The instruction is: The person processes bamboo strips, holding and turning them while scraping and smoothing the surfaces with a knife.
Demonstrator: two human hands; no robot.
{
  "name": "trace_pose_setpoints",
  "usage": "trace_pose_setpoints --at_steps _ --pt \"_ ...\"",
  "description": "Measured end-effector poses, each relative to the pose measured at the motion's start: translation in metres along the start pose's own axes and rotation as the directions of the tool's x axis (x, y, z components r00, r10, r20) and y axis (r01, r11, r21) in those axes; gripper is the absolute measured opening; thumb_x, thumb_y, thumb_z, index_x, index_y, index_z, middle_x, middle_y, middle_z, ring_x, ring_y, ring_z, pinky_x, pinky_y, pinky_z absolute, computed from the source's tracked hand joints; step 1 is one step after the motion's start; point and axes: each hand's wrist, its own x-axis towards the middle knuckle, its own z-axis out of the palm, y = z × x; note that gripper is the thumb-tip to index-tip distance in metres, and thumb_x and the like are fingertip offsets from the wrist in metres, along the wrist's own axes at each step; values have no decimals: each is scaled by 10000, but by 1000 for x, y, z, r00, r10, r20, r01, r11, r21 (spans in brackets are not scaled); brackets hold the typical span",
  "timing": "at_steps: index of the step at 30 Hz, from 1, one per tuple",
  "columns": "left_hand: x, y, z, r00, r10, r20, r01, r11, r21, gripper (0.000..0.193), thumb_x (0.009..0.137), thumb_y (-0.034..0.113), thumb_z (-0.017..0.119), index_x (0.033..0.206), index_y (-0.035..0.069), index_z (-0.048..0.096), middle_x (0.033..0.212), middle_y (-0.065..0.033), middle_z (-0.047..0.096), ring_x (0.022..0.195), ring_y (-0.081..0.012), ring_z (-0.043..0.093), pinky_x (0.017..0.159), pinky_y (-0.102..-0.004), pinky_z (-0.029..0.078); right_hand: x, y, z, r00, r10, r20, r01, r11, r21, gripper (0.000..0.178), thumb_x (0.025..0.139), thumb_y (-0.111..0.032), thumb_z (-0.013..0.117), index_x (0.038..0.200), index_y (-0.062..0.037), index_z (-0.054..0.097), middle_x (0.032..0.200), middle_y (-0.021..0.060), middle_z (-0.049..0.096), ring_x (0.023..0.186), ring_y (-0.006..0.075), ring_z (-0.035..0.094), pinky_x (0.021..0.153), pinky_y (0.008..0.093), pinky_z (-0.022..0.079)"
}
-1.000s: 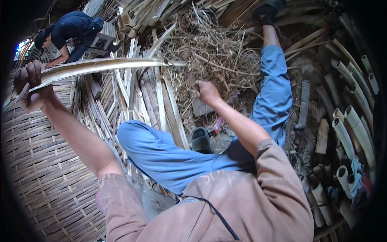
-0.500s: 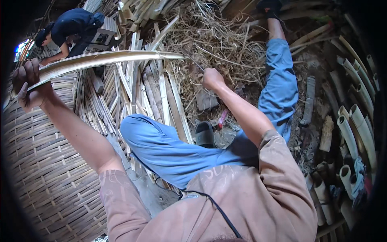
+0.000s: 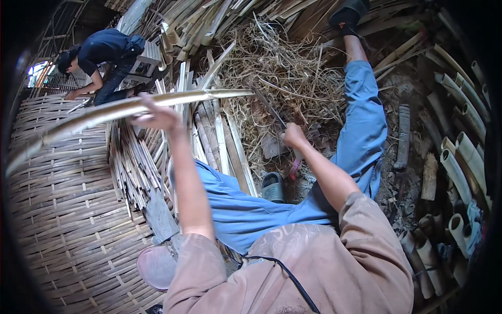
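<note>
A long split bamboo strip runs from the far left to the middle, slightly bowed. My left hand, smeared by motion, is closed round it partway along. In my closed right hand is a knife. Its dark blade slants up and left, and the tip is near the strip's right end. Below the blade lies a heap of curly bamboo shavings.
A woven bamboo mat spreads along the left. Another person bends over its far end. Thin bamboo slats lie beside my knee. Cut bamboo tubes stand at the right. A round reddish pad sits near my left elbow.
My left hand has moved right along the bamboo strip, from near its left end to partway along. My right hand with the knife has come nearer and a little right, showing more blade.
</note>
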Motion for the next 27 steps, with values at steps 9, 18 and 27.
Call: trace_pose_setpoints --at_steps 9,18,27 --pt "-44 60 52 959 -283 13 270 900 -341 489 1005 -9 418 1459 -8 236 1072 -190 603 792 -221 656 729 -362 571 -15 36 -30 998 58 13 -58 998 -35 314 787 -135 664 1056 17 718 1071 292 703 1047 422 686 928 469 547" --pt "117 62 27 917 -201 345 318 889 -328 550 947 -32 608 1449 -5 387 1110 -155 644 857 -261 714 778 -392 619 -10 41 -18 997 49 -54 -52 997 -54 291 785 -181 673 992 18 716 1016 289 708 1006 432 686 903 482 546" --pt "61 111 46 941 -222 256 320 832 -454 615 975 -25 539 1517 110 284 1045 -153 672 796 -250 697 743 -376 580 -34 11 -29 982 21 -189 -1 995 104 273 832 -198 666 984 28 696 900 256 724 861 398 727 801 478 586"
